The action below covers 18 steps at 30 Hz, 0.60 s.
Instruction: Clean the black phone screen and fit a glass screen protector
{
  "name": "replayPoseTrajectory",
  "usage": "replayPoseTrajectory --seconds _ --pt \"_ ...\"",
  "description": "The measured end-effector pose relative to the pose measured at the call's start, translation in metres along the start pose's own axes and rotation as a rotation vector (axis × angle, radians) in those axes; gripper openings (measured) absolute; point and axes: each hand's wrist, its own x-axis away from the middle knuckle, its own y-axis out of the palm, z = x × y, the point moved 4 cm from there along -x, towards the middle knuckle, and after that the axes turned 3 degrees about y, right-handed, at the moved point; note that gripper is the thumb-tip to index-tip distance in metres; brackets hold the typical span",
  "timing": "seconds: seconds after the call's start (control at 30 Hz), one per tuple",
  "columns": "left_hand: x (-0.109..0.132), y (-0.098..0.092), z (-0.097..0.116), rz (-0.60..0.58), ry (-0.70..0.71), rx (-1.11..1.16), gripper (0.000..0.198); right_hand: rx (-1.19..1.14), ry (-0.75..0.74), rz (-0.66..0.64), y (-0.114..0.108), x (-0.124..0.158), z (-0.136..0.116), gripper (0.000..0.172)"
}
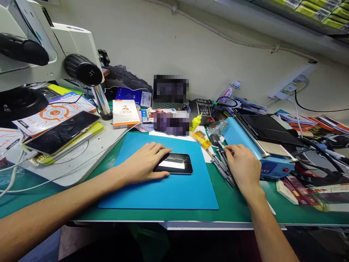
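A black smartphone (178, 163) lies flat on a blue mat (163, 194), its glossy face up with a bright reflection. My left hand (145, 162) is closed around the phone's left end, thumb along the near edge and fingers on the far one. To the right of the mat, my right hand (242, 167) is bent over a bundle of grey and black screwdrivers (224, 169). Its thumb and forefinger are pinched at the bundle's far end, and what lies between them is too small to make out. A black air blower bulb (215, 139) sits just beyond these fingertips.
A microscope (81, 69) overhangs the left side, with another phone (64, 131) on its white base (89, 160). A blue heating-plate machine (275, 166) stands right of my right hand. Boxes, a yellow bottle (196, 122) and a clear glass jar (219, 126) line the back.
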Motion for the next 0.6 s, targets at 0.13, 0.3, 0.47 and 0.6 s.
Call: replayPoseTrajectory --seconds 0.13,0.3,0.47,0.6 --pt "0.001 0.001 0.000 0.011 0.005 -0.001 0.071 -0.176 -0.069 -0.007 -0.017 0.023 -0.041 0.026" --pt "0.001 0.002 -0.001 0.027 0.023 -0.002 0.071 -0.532 -0.207 -0.178 -0.018 0.067 -0.097 0.017" --pt "0.000 0.002 -0.001 0.021 0.027 -0.018 0.073 -0.464 -0.326 -0.201 -0.013 0.088 -0.101 0.031" --pt "0.000 0.002 -0.001 0.017 0.028 -0.017 0.072 -0.334 -0.411 -0.265 -0.003 0.085 -0.099 0.044"
